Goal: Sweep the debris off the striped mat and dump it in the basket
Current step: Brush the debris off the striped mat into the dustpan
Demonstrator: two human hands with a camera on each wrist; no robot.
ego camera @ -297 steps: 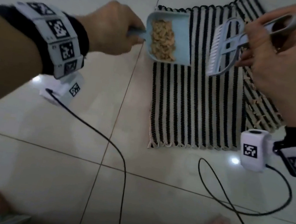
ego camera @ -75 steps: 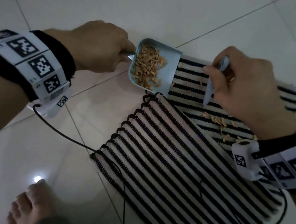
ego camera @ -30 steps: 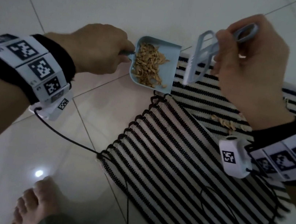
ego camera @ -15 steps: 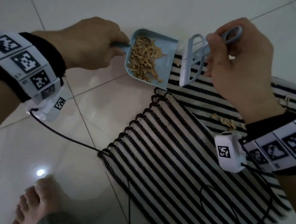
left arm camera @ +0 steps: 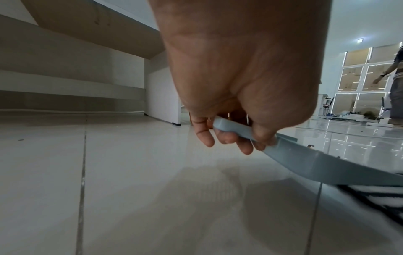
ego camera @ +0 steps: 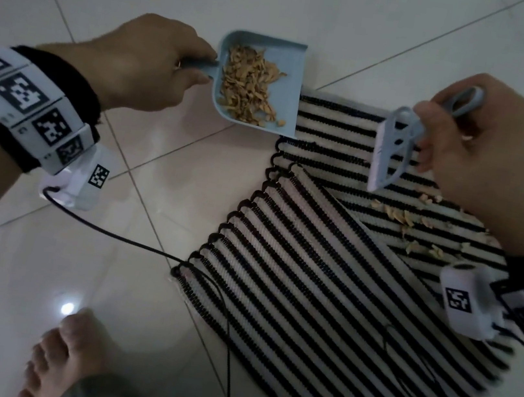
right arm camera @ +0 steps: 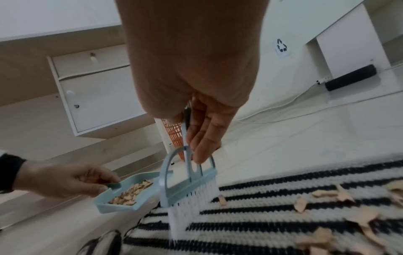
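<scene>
Left hand gripped the dustpan handle, mouth toward the mat edge; right hand gripped the brush, bristles down

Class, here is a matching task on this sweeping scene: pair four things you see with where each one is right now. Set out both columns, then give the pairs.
Things
1. dustpan
2. brush
3. loose debris
4. orange basket

Places
A. lying on the striped mat
B. held by the right hand
C. standing behind, near the cabinet
D. held by the left hand

Pairs: 1-D, 2-B, 3-A, 4-C
</scene>
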